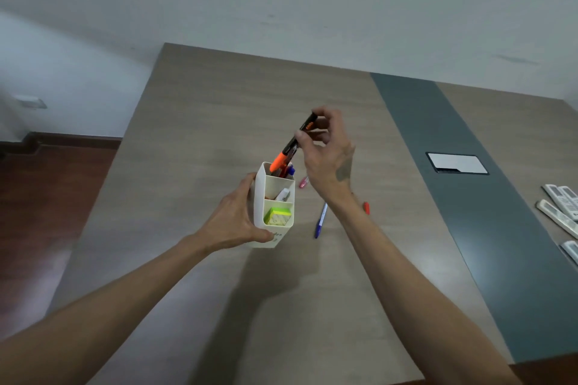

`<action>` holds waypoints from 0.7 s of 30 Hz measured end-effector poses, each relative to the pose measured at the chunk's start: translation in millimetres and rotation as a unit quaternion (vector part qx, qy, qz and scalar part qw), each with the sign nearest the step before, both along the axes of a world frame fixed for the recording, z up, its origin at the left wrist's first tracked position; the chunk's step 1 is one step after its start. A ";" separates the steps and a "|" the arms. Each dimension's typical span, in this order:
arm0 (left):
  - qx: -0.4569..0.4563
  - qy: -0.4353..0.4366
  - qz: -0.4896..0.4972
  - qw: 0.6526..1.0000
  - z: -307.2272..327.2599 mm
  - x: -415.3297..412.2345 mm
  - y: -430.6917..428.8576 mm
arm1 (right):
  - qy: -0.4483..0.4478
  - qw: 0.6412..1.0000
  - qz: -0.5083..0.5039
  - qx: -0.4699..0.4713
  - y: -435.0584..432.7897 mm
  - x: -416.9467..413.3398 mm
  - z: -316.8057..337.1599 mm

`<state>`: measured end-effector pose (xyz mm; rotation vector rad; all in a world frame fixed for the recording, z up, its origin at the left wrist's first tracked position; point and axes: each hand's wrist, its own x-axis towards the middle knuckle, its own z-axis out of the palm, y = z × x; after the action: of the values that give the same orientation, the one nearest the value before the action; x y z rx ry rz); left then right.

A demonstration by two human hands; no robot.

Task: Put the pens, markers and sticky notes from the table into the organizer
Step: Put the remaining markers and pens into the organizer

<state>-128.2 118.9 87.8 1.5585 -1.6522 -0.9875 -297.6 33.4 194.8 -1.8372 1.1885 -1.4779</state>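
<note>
marker (289, 147) pinched by right hand (325, 150) fingers, orange end at back slot of organizer (274, 206) | organizer gripped by left hand (237, 222) fingers | risk: marker could be jammed on stored pens (290, 171) and dropped | blue pen (321, 220) left on tabletop (219, 109)

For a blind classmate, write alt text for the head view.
The right hand pinches an orange-and-black marker, its orange end at the back compartment of a white organizer gripped by the left hand; a blue pen lies on the table.
</note>
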 end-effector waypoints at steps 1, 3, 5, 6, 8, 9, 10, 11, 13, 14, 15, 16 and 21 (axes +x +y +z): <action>-0.003 0.000 -0.001 1.000 2.6 0.9 5.0 | 0.019 1.000 0.003 -0.010 4.1 4.2 -3.8; -0.005 0.003 -0.006 1.000 5.7 1.3 12.0 | 0.054 0.998 -0.002 -0.020 9.3 9.0 -13.8; -0.009 0.011 -0.008 1.000 8.5 0.2 18.6 | 0.103 0.994 -0.012 -0.038 13.9 11.8 -21.6; -0.013 0.016 -0.006 1.000 9.4 -1.5 21.1 | 0.139 0.989 -0.022 -0.055 15.7 12.6 -24.4; -0.017 0.029 -0.007 0.999 11.9 -6.3 26.0 | 0.214 0.971 -0.055 -0.091 20.0 13.3 -27.5; -0.019 0.036 -0.007 0.999 12.6 -9.0 27.7 | 0.250 0.960 -0.071 -0.105 21.9 12.9 -27.4; -0.020 0.042 -0.005 0.999 12.1 -11.8 28.1 | 0.285 0.948 -0.083 -0.112 22.5 12.0 -26.7; -0.019 0.046 -0.003 0.999 11.7 -14.7 27.4 | 0.315 0.938 -0.090 -0.113 22.1 10.7 -25.4; -0.018 0.051 -0.001 0.999 14.0 -21.7 23.7 | 0.339 0.929 -0.090 -0.114 17.4 4.1 -22.1; -0.017 0.052 0.000 0.999 15.3 -24.7 20.9 | 0.335 0.931 -0.085 -0.114 14.1 0.0 -20.2; -0.015 0.053 0.002 0.998 16.1 -29.4 15.3 | 0.328 0.934 -0.082 -0.116 8.6 -6.8 -17.6; -0.013 0.054 0.004 0.998 16.1 -32.8 10.8 | 0.319 0.936 -0.084 -0.121 3.1 -14.3 -16.3; 0.009 0.043 0.017 0.999 12.4 -52.8 -21.7 | 0.258 0.959 -0.115 -0.031 -48.6 -90.8 -30.8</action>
<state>-181.0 97.2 100.3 1.5282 -1.5572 -1.0392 -388.4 -15.2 164.0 -2.2756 1.6606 -1.1890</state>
